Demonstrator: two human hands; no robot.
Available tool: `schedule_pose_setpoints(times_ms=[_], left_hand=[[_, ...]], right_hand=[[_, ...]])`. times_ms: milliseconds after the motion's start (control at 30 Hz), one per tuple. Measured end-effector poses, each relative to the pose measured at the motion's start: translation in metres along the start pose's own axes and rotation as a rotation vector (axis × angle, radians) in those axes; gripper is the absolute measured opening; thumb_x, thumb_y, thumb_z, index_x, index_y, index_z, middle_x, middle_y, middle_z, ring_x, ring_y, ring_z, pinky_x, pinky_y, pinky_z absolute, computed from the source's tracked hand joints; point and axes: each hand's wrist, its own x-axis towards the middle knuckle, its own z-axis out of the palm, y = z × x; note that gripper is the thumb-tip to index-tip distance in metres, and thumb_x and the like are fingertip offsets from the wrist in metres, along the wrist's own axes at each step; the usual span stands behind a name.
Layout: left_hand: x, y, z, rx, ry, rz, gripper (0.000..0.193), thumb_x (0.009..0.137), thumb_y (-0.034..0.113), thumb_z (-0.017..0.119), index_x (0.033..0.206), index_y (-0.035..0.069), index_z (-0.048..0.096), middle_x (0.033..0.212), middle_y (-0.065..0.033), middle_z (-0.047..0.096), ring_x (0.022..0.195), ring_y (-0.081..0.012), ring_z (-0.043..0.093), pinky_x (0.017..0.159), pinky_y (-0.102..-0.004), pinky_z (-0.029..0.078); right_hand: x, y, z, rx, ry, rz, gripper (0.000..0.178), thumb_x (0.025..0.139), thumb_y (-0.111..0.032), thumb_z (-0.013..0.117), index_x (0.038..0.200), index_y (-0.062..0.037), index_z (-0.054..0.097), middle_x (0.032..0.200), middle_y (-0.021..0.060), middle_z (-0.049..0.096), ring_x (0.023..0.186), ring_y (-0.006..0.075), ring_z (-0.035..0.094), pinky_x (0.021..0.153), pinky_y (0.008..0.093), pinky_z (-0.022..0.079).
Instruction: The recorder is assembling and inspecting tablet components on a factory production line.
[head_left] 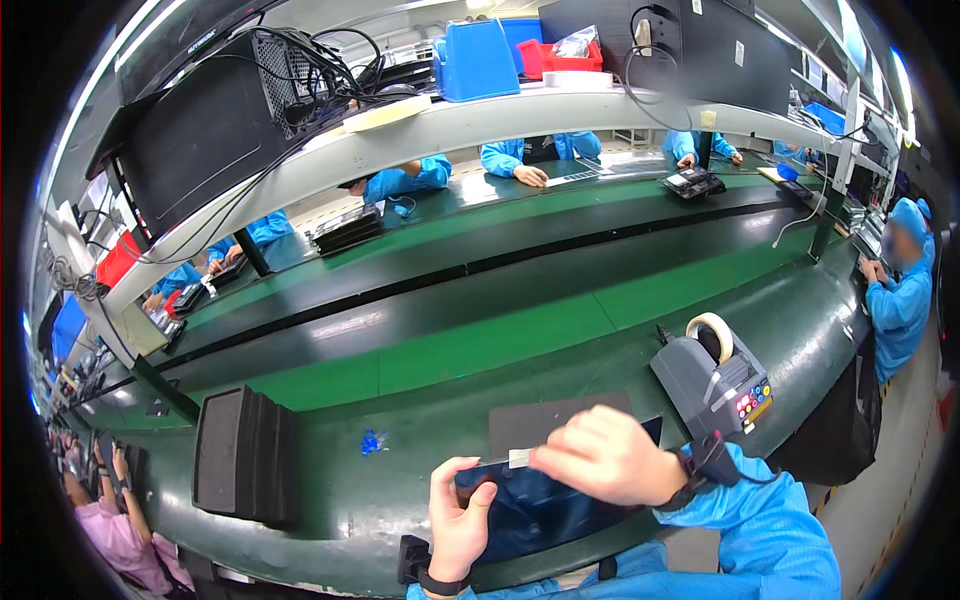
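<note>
My left hand grips the left end of a flat, glossy dark screen panel, thumb on its face and fingers behind. The panel is tilted up at the bench's near edge. My right hand reaches across its top edge, fingers pinched on a short pale strip of tape. That strip lies at the panel's upper edge, close to my left fingertips. A dark flat pad rests on the bench behind the panel, partly covered by my right hand.
A grey tape dispenser with a tape roll stands right of the pad. Stacked black trays sit at left, small blue pieces nearer the middle. Beyond the green conveyor, people in blue work; a shelf crosses above.
</note>
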Motion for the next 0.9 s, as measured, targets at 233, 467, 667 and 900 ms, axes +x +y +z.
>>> schedule_pose_setpoints(times_ms=[233, 467, 667, 900], left_hand=[[0.006, -0.004, 0.005, 0.028, -0.012, -0.024, 0.037, 0.086, -0.002, 0.061, 0.118, 0.006, 0.043, 0.097, -0.0017, 0.056, 0.081, -0.0057, 0.054, 0.071, -0.0177, 0.043], [0.003, -0.006, 0.014, 0.09, -0.039, -0.024, 0.038, 0.084, -0.002, 0.064, 0.116, 0.006, 0.045, 0.101, -0.002, 0.053, 0.086, -0.0073, 0.056, 0.073, -0.0191, 0.046], [0.018, -0.004, -0.015, -0.017, 0.152, 0.013, 0.038, 0.086, 0.004, 0.064, 0.118, 0.007, 0.044, 0.099, -0.0011, 0.052, 0.085, -0.0069, 0.051, 0.077, -0.0203, 0.042], [0.046, -0.008, -0.003, -0.119, 0.226, -0.019, 0.036, 0.089, 0.003, 0.058, 0.121, 0.009, 0.043, 0.1, -0.0034, 0.055, 0.079, -0.0068, 0.05, 0.071, -0.0207, 0.042]], right_hand=[[-0.002, 0.012, 0.029, 0.206, 0.0, 0.113, 0.015, 0.078, -0.017, 0.065, 0.088, -0.006, 0.064, 0.08, 0.0023, 0.058, 0.075, 0.0178, 0.055, 0.064, 0.0292, 0.043], [0.011, 0.034, 0.012, 0.316, -0.743, 0.219, 0.036, 0.083, -0.042, 0.061, 0.087, -0.0069, 0.068, 0.076, 0.0044, 0.062, 0.08, 0.0226, 0.056, 0.076, 0.0352, 0.041], [-0.056, -0.02, -0.019, 0.684, -0.464, 0.475, 0.018, 0.083, -0.022, 0.068, 0.092, -0.0075, 0.062, 0.09, 0.0072, 0.059, 0.071, 0.0203, 0.057, 0.069, 0.0328, 0.045], [-0.114, -0.092, 0.047, 1.478, -0.089, 1.342, 0.024, 0.091, -0.021, 0.057, 0.081, 0.0003, 0.064, 0.068, 0.0027, 0.062, 0.064, 0.0098, 0.058, 0.059, 0.0233, 0.045]])
